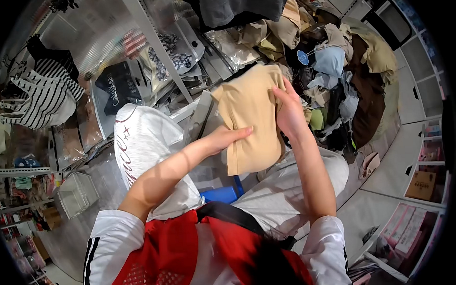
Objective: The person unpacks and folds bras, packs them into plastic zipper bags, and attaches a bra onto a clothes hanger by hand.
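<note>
Beige, smooth-looking folded fabric (254, 114) is spanning the space between both hands, above the lap in pale grey trousers (270, 199), its long axis running roughly from near to far. The left hand (221, 139) is pinching its left edge, thumb across the upper face; the right hand (290, 110) is gripping the right edge farther out, its underlying fingers not showing.

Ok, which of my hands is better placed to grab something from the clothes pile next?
Probably your right hand: it holds the side of the beige cloth nearer the clothes pile. Your left hand, gripping the opposite side, would likely have to reach across.
</note>
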Demonstrator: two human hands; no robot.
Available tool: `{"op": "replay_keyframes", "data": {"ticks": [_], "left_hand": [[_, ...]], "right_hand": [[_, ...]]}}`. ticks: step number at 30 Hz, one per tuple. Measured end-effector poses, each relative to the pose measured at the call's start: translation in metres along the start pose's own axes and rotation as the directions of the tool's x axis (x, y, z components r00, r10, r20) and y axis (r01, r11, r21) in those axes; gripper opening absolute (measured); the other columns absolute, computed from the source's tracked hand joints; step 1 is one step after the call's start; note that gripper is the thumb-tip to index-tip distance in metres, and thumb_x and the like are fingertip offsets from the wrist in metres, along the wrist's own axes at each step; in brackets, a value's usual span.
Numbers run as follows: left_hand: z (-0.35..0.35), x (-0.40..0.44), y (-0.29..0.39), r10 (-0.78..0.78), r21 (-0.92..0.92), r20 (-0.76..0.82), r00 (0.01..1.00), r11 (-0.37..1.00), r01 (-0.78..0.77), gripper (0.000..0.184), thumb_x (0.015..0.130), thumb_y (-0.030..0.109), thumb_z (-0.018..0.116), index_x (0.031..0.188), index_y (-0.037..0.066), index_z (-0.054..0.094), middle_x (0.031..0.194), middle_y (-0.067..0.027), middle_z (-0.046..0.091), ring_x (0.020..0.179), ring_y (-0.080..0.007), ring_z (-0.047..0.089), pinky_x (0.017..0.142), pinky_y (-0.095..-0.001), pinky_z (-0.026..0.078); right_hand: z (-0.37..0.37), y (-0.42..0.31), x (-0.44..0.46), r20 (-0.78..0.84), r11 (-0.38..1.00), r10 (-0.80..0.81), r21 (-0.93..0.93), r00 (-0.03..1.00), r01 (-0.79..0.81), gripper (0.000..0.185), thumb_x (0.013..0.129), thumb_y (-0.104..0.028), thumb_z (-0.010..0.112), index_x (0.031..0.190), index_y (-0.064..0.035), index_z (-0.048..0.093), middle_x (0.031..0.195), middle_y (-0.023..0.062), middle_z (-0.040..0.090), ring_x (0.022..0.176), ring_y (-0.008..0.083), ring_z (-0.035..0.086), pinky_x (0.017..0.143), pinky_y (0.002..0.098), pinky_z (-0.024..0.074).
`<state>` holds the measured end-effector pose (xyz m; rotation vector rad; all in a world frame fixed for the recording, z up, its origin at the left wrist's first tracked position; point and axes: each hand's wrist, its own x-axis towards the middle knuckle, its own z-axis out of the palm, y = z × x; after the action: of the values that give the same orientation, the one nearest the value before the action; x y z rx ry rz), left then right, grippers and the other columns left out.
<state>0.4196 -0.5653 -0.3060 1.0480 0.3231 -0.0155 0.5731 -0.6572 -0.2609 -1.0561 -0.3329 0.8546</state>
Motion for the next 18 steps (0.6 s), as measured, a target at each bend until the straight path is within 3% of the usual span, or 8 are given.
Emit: {"op": "replay_keyframes", "data": {"ticks": [4,6,8,11,12,14,16,18], "left_hand": [[-0.004,0.011,0.006,-0.088,-0.429,-0.040,0.995,0.901,0.062,0.040,0.087,0.021,0.050,0.121,0.002,0.041,0.115,-0.0106,0.052,0.102,-0.0225,0.054,0.089,-0.0364,0.043],[-0.013,0.012,0.012,-0.069,-0.576,-0.029,0.997,0.817,0.039,0.038,0.088,0.021,0.048,0.119,0.001,0.042,0.113,-0.0117,0.053,0.100,-0.0236,0.055,0.088,-0.0376,0.044],[-0.019,0.019,0.007,0.028,-0.547,-0.112,0.993,0.833,-0.085,0.036,0.087,0.022,0.048,0.118,0.003,0.044,0.112,-0.0113,0.054,0.099,-0.0228,0.056,0.087,-0.0374,0.045],[-0.015,0.013,0.024,0.125,-0.530,-0.169,0.978,0.825,-0.197,0.035,0.086,0.016,0.051,0.117,0.002,0.044,0.109,-0.0117,0.055,0.099,-0.0225,0.056,0.085,-0.0353,0.046],[-0.014,0.009,0.032,0.150,-0.519,-0.171,0.974,0.827,-0.218,0.035,0.085,0.015,0.052,0.117,0.002,0.044,0.109,-0.0118,0.056,0.099,-0.0224,0.056,0.085,-0.0349,0.047],[-0.018,0.002,0.043,0.157,-0.477,-0.130,0.979,0.856,-0.201,0.037,0.084,0.012,0.053,0.118,0.002,0.044,0.110,-0.0117,0.055,0.099,-0.0219,0.056,0.085,-0.0343,0.047],[-0.025,-0.002,0.048,0.169,-0.450,-0.051,0.984,0.876,-0.173,0.039,0.083,0.010,0.055,0.119,0.002,0.043,0.111,-0.0116,0.054,0.099,-0.0215,0.056,0.085,-0.0339,0.047],[-0.032,-0.003,0.047,0.181,-0.435,0.073,0.981,0.891,-0.132,0.041,0.081,0.008,0.057,0.120,0.001,0.043,0.112,-0.0113,0.054,0.100,-0.0210,0.056,0.085,-0.0336,0.047]], "right_hand": [[-0.002,-0.005,-0.001,-0.101,0.857,0.228,-0.451,0.968,-0.249,0.055,0.082,-0.015,0.056,0.128,-0.0015,0.029,0.104,0.0073,0.052,0.093,0.0125,0.050,0.081,0.0247,0.0386],[-0.014,-0.001,0.001,0.087,0.859,0.172,-0.500,0.981,-0.106,0.052,0.082,-0.008,0.054,0.128,-0.0023,0.032,0.098,0.0059,0.055,0.087,0.0115,0.053,0.079,0.0235,0.0402],[-0.018,-0.003,0.001,0.142,0.875,0.165,-0.479,0.976,-0.078,0.047,0.081,-0.001,0.053,0.124,0.0002,0.037,0.087,0.0029,0.058,0.084,0.0114,0.054,0.077,0.0231,0.0414],[-0.024,-0.010,0.000,0.056,0.892,0.048,-0.453,0.997,-0.018,0.039,0.079,-0.001,0.056,0.117,0.0010,0.044,0.082,0.0009,0.057,0.073,0.0084,0.055,0.070,0.0198,0.0421],[-0.029,-0.014,0.001,-0.096,0.811,0.045,-0.578,0.994,-0.092,0.039,0.083,-0.012,0.056,0.118,0.0003,0.044,0.092,0.0040,0.058,0.082,0.0104,0.054,0.075,0.0218,0.0416],[-0.033,-0.011,0.001,-0.139,0.839,0.005,-0.538,0.990,-0.080,0.049,0.086,-0.031,0.052,0.121,0.0024,0.041,0.107,0.0102,0.055,0.096,0.0169,0.052,0.085,0.0282,0.0394],[-0.047,0.005,0.004,-0.190,0.892,0.157,-0.393,0.969,-0.222,0.065,0.087,-0.048,0.042,0.124,0.0057,0.036,0.120,0.0161,0.047,0.110,0.0236,0.046,0.094,0.0341,0.0340],[-0.050,0.022,0.013,0.266,0.882,0.472,-0.140,0.841,-0.450,0.073,0.086,-0.056,0.031,0.127,0.0041,0.032,0.131,0.0185,0.036,0.118,0.0279,0.039,0.097,0.0374,0.0337]]}}
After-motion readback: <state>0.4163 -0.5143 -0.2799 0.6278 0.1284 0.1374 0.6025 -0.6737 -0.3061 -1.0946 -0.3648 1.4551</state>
